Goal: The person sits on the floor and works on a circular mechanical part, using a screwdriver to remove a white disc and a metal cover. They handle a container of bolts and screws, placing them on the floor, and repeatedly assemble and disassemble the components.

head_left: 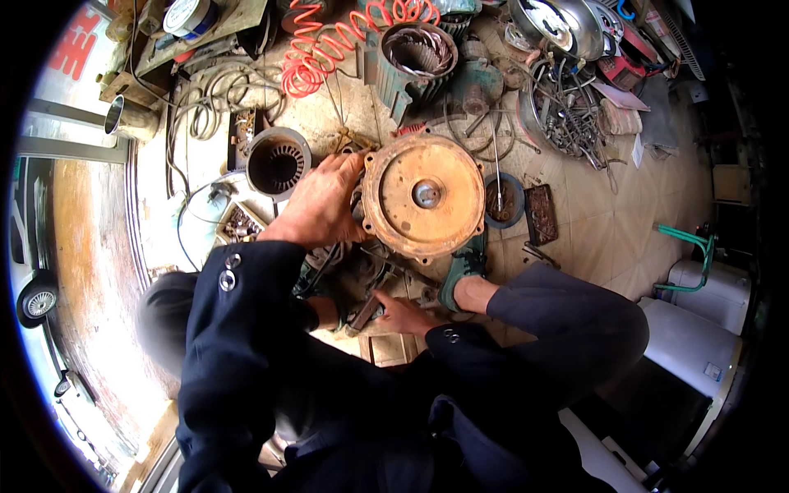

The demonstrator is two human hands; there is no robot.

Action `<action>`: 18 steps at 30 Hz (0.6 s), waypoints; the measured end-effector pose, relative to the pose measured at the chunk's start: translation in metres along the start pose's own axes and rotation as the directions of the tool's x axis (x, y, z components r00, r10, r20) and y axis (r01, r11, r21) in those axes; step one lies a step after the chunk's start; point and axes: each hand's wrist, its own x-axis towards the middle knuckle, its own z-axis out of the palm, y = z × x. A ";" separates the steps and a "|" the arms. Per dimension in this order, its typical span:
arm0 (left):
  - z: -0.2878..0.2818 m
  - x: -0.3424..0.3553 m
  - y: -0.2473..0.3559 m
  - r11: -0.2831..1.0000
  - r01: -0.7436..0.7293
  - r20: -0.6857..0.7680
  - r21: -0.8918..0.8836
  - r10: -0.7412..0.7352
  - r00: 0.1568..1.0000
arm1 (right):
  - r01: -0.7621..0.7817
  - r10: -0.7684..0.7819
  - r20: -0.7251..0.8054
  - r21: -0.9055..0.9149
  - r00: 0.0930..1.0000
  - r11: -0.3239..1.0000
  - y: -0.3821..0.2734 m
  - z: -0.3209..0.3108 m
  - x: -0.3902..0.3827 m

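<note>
A round, rusty tan motor end cover (393, 195) with lugs around its rim and a shaft end at its centre faces up in front of me. My left hand (323, 197) is closed on its left side, with the fingertips near the rim and the thumb mostly hidden. Lower down, between my feet, my right hand (404, 315) has its fingers curled against a brown, block-shaped piece (364, 315), perhaps a tool. What lies beneath the cover is largely hidden.
A motor stator (278, 164) stands on the floor at left. Beyond the cover are a green motor housing (411, 66) and a coiled red air hose (308, 66). A basin of metal parts (567, 115) sits far right. My green shoe (462, 275) is close to the cover.
</note>
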 end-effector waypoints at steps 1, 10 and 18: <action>0.001 0.003 0.002 1.000 -0.009 -0.002 -0.012 0.009 1.000 | 0.029 -0.030 -0.068 -0.007 0.997 1.000 0.008 0.019 0.017; -0.004 0.000 0.009 0.998 0.053 0.030 -0.021 -0.052 0.998 | -0.077 0.169 -0.298 0.295 0.940 0.952 0.001 0.039 0.048; 0.001 0.003 0.003 0.998 0.046 0.036 -0.040 -0.045 0.998 | 0.028 0.167 -0.161 0.796 0.973 0.605 -0.008 -0.027 -0.047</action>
